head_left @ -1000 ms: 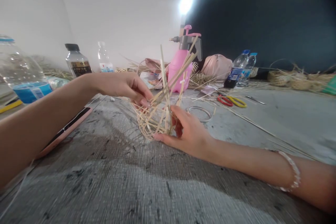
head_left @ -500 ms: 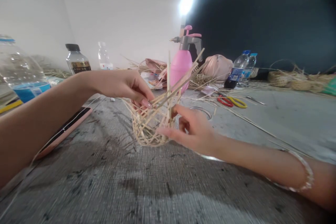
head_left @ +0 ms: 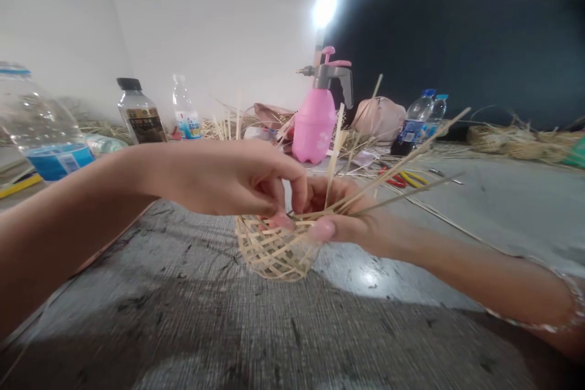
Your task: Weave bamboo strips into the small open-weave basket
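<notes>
A small openwork basket (head_left: 280, 251) of pale woven strips is held just above the grey table. My left hand (head_left: 228, 180) reaches over its rim from the left, thumb and fingers closed at the top edge among the strips. From the right, my right hand (head_left: 361, 216) grips the rim with its thumb in front and fingers behind. Long loose strips (head_left: 402, 164) stick out to the upper right past my right hand; others stand up behind my left hand. The fingertips of both hands nearly meet, and part of the rim is hidden behind them.
Behind the basket stands a pink spray bottle (head_left: 314, 125) under a bright lamp (head_left: 325, 9). Bottles, including a black-capped one (head_left: 141, 114), line the left; a dark-drink bottle (head_left: 414, 122) is at right. Yellow-handled pliers (head_left: 414, 179) lie among loose strips. A pale bag (head_left: 379, 117) sits behind.
The basket has turned and tipped, and its loose strips now fan out to the right. My left hand has moved right along the rim, closer to my right hand.
</notes>
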The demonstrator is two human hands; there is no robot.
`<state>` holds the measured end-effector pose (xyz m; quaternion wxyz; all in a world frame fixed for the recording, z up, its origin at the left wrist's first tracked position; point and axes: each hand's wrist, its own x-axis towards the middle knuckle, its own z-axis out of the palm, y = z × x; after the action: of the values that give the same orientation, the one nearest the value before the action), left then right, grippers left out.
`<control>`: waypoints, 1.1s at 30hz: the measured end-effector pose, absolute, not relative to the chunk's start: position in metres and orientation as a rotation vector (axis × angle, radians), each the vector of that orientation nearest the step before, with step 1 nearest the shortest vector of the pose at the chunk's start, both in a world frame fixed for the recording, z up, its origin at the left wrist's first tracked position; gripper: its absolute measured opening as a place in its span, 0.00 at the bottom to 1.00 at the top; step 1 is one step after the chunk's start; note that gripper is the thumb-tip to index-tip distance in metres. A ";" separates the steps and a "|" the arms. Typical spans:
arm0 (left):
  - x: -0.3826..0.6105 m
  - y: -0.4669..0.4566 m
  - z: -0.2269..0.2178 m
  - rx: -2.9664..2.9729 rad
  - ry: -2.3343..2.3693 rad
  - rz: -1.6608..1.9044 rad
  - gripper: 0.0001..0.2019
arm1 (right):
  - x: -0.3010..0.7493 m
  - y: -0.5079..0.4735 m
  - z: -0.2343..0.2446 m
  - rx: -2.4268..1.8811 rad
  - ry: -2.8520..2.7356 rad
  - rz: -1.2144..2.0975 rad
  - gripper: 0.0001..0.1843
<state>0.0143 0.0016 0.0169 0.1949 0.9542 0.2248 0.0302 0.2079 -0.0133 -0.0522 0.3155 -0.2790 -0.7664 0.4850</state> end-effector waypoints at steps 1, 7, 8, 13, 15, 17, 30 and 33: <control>0.014 0.000 0.017 2.661 0.646 0.115 0.07 | 0.208 -0.014 -0.051 -0.713 -2.030 1.281 0.29; 0.015 -0.006 0.015 2.757 0.627 0.208 0.08 | 0.207 -0.017 -0.046 -0.742 -2.139 0.947 0.19; 0.015 -0.006 0.015 2.791 0.628 0.234 0.08 | 0.207 -0.019 -0.045 -0.769 -2.145 0.871 0.19; 0.015 0.002 0.016 2.952 0.532 0.312 0.07 | 0.208 -0.020 -0.039 -0.751 -2.199 0.760 0.21; 0.013 0.009 0.015 2.988 0.490 0.297 0.08 | 0.210 -0.017 -0.039 -0.737 -2.197 0.768 0.19; 0.011 0.015 0.014 2.994 0.463 0.284 0.07 | 0.211 -0.014 -0.040 -0.743 -2.190 0.772 0.21; 0.010 0.023 0.013 2.819 0.739 0.247 0.08 | 0.211 -0.015 -0.041 -0.876 -2.131 0.963 0.20; 0.011 0.027 0.010 2.774 0.762 0.275 0.09 | 0.211 -0.018 -0.038 -0.888 -2.118 0.970 0.21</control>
<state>0.0106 0.0265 0.0099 0.1257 0.9523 0.2615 0.0943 0.2107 -0.0176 -0.0375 0.3185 -0.3376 -0.8054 0.3688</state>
